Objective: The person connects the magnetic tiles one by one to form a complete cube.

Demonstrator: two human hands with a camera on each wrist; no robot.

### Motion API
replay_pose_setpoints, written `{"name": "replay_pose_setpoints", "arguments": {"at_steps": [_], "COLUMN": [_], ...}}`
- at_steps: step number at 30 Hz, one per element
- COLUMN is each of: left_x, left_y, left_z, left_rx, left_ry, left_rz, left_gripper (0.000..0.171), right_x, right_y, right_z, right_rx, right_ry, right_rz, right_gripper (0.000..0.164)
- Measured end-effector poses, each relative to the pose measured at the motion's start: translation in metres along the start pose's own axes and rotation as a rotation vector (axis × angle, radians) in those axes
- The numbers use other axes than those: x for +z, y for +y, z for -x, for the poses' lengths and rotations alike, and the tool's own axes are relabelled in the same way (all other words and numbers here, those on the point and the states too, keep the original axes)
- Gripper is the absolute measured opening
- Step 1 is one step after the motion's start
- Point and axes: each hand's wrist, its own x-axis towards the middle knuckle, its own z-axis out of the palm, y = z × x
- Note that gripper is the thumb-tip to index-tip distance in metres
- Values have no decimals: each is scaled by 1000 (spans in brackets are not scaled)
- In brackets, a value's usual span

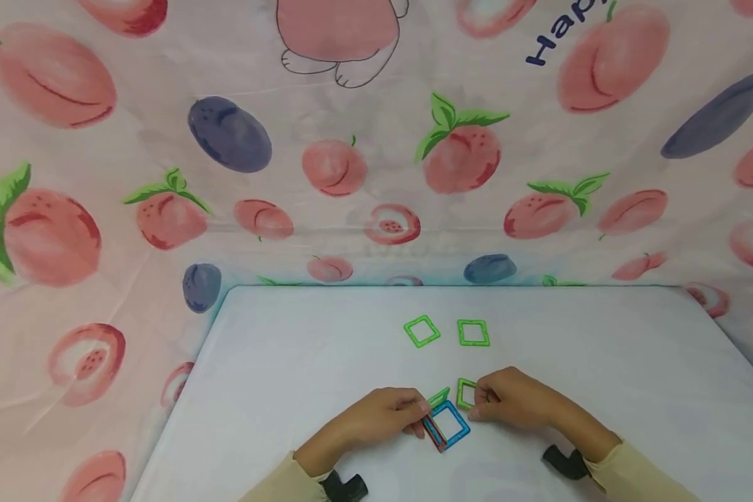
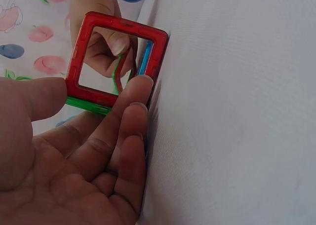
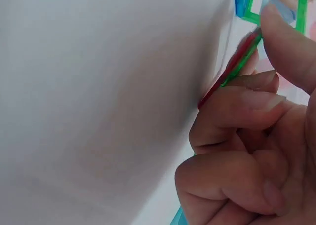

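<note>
My left hand [image 1: 392, 413] grips a red square magnetic tile [image 2: 123, 23] that stands upright. A green tile [image 1: 439, 397] also stands there, meeting the red one at a corner. Both are at the edges of a blue square tile [image 1: 458, 438] lying on the table. To the right, my right hand [image 1: 513, 397] pinches a green square tile [image 1: 461, 392] between thumb and fingers. In the right wrist view a red tile [image 3: 229, 72] lies flat against that green one. The two groups are close together but apart; my fingers hide part of the held tiles.
Two green square tiles [image 1: 422, 331] lie farther back on the white table [image 1: 301, 348]. Behind the table hangs a fruit-print cloth [image 1: 351, 209]. A black strap piece [image 1: 565, 462] is at the right wrist, and a similar one [image 1: 346, 487] at the left.
</note>
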Motion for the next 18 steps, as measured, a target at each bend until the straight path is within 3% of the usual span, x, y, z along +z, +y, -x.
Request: {"name": "replay_pose_setpoints", "arguments": {"at_steps": [4, 11, 18], "left_x": [-1, -1, 0], "left_y": [-1, -3, -4], "left_z": [1, 1, -1], "left_rx": [-1, -12, -6], "left_ry": [2, 9, 2], "left_rz": [-8, -19, -20], "left_gripper": [29, 29, 29], "right_x": [1, 2, 3], "right_y": [0, -6, -14], "right_z": [0, 1, 4], "right_rx": [-22, 25, 60], "right_ry": [5, 67, 42], "right_rz": [-44, -89, -184], "right_gripper": [22, 23, 27]}}
